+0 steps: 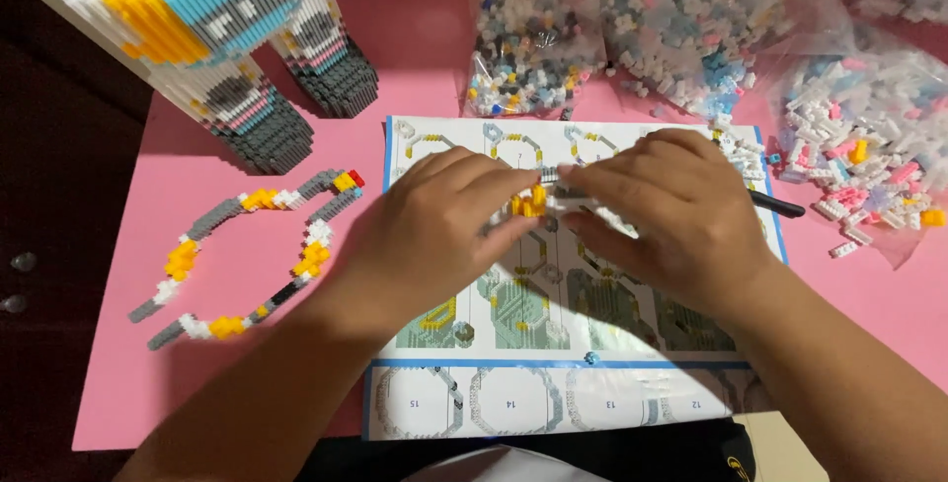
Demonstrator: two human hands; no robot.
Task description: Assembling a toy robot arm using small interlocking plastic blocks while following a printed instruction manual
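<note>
The left hand (434,230) and right hand (660,215) meet at frame centre, fingers pinched together on a small yellow-and-grey brick piece (533,200), mostly hidden between fingertips. Beneath lies the instruction sheet (513,403). At nine o'clock sits a brick ring (247,255); at one o'clock, bags of bricks (691,28), cut off.

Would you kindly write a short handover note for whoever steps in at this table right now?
Left hand and right hand: fingers of both pinch a small yellow, white and grey brick strip over the instruction sheet.
Done: a brick loop lies to the left on the pink table; a tall brick model stands behind it.
Left: loose bricks in bags along the far edge and at right.
</note>
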